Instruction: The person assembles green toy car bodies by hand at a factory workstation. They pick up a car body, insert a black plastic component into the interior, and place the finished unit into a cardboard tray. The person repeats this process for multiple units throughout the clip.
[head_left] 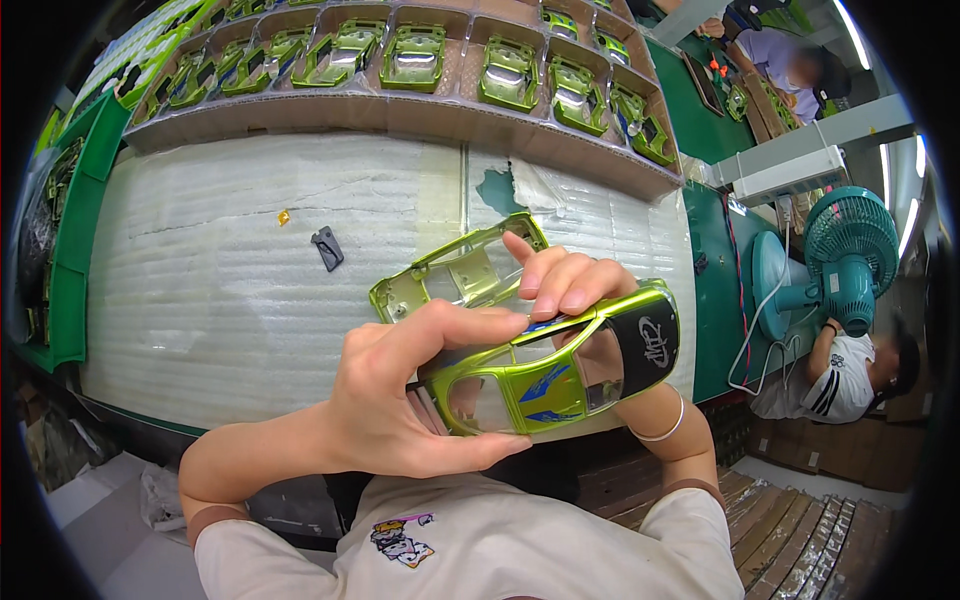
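Close to my body, both hands hold a shiny green toy car body shell with a black panel at its right end and blue markings on the roof. My left hand is closed round its left end, the thumb and a finger on opposite sides. My right hand reaches under the right part, its fingers bent over the far side; its palm is hidden. Just beyond, a second green car shell lies on the table with its inner side up, partly covered by my hands.
A cardboard tray with several green shells in compartments spans the far edge. A small dark grey plastic piece and an orange scrap lie on the foam-covered table. A green crate stands left, a fan right. Two people are at right.
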